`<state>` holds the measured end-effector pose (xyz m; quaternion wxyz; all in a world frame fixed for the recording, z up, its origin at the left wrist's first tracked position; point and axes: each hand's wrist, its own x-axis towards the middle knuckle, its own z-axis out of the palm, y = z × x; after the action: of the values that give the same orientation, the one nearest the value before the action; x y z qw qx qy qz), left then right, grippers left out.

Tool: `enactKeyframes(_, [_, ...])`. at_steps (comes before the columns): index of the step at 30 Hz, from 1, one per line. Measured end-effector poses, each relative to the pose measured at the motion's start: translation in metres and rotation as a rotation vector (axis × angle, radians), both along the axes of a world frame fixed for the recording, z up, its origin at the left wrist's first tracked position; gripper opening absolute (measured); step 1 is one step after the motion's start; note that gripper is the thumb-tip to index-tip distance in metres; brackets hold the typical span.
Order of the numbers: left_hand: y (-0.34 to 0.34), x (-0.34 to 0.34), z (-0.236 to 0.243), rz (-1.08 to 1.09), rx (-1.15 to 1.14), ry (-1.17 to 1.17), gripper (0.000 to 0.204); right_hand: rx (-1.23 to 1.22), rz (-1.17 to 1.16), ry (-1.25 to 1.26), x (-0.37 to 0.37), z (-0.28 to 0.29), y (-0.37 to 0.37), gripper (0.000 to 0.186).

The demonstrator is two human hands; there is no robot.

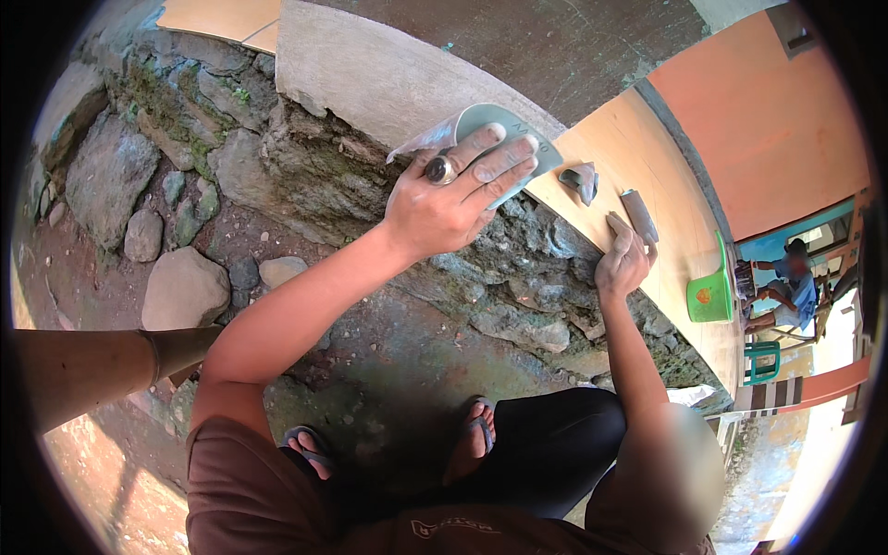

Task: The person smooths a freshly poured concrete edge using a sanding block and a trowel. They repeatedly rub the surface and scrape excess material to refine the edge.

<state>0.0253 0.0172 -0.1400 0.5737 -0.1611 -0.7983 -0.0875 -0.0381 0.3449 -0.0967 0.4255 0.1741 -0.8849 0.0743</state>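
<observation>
My left hand [444,199] holds a curved grey-green sheet [509,134], like sandpaper, with three fingers laid over it and the thumb hidden. A large ring [439,170] with a dark stone and silver rim is on that hand. My right hand [622,259] rests on the pale wooden board [578,148] near its edge, fingers slightly bent and apart. Just beside its fingertips lies a grey rolled piece [640,216], and farther back on the board is a folded grey scrap [580,180].
A green plastic container [710,294] stands at the board's right end, near a green stool [760,361] and another seated person [788,291]. A rough rock ledge [490,277] runs under the board. Loose boulders [185,291] and a thick brown pole [92,375] are at left.
</observation>
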Motion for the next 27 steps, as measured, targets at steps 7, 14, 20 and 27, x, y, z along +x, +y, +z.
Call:
enactKeyframes(7, [0.031,-0.004,0.080,-0.082,0.263,0.084,0.055,-0.008,-0.015,0.000,0.001,0.005,0.006,0.055])
enactKeyframes(14, [0.017,-0.013,0.134,-0.012,0.239,0.259,0.057,-0.015,0.032,-0.026,-0.001,-0.002,-0.006,0.057])
enactKeyframes(20, [-0.006,0.016,0.011,-0.035,0.106,-0.087,0.063,0.010,-0.001,-0.016,0.000,0.004,0.010,0.057])
enactKeyframes(27, [0.006,0.005,0.102,-0.003,0.225,0.129,0.051,-0.017,-0.025,-0.030,0.000,0.000,-0.004,0.058])
